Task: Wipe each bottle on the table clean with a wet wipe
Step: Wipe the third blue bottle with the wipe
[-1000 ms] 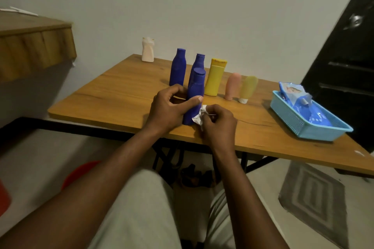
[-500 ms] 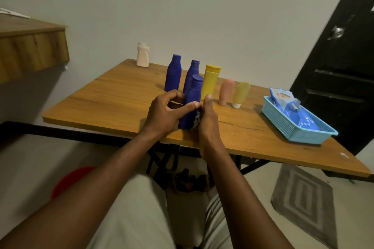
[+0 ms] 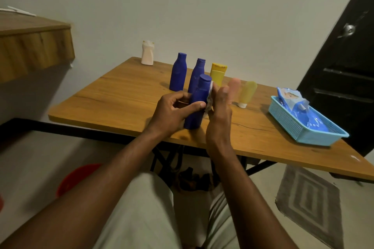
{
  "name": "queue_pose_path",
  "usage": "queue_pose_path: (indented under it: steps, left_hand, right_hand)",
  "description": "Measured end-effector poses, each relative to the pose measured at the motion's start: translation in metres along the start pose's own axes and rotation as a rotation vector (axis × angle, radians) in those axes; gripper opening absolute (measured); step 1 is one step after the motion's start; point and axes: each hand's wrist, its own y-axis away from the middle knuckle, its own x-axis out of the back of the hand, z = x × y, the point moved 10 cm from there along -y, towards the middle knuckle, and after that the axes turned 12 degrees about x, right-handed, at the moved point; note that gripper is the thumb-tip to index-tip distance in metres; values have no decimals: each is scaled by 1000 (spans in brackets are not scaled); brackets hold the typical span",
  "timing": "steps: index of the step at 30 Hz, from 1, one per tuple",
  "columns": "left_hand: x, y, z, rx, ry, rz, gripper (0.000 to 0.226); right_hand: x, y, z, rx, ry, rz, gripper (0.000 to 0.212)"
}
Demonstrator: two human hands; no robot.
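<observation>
Blue bottle [image 3: 197, 105] gripped by left hand [image 3: 172, 112]; right hand [image 3: 219, 111] presses wipe [image 3: 209, 99] alongside.

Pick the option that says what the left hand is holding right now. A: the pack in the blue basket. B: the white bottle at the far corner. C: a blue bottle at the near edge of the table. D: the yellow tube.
C: the left hand wraps the nearest blue bottle, which stands on the table, while the right hand presses a wet wipe to its side.
</observation>
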Motion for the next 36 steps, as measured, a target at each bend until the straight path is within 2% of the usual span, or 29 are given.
queue_pose_path:
  steps: [5,10,12,16,19,21,24,26,31,36]
  left_hand:
    - [0,0,0,-7,12,-19,29]
    - [-2,1,2,3,22,-16,32]
    - [-3,1,0,8,18,-22,31]
    - [-2,1,0,25,26,-30,30]
    - [-5,-2,-6,35,40,-72,29]
    - [-7,-5,-9,40,36,-74,36]
    - [1,-7,-11,45,-25,9,53]
    - [5,-6,-8,31,-51,39,56]
    - [3,-5,-7,36,-59,12,46]
    - [-1,-4,-8,50,-58,-10,66]
  right_hand:
    - [4,3,5,-6,14,7,43]
    - [7,22,39,-159,118,6,55]
    - [8,16,31,-183,95,-6,51]
    - [12,-4,12,-131,4,-8,47]
    - [17,-5,17,-126,45,40,51]
    - [22,2,27,-151,84,78,51]
    - [28,18,37,-182,92,160,48]
    - [26,26,38,-172,71,176,44]
    - [15,31,30,-128,45,131,35]
    - [2,20,21,-92,39,66,39]
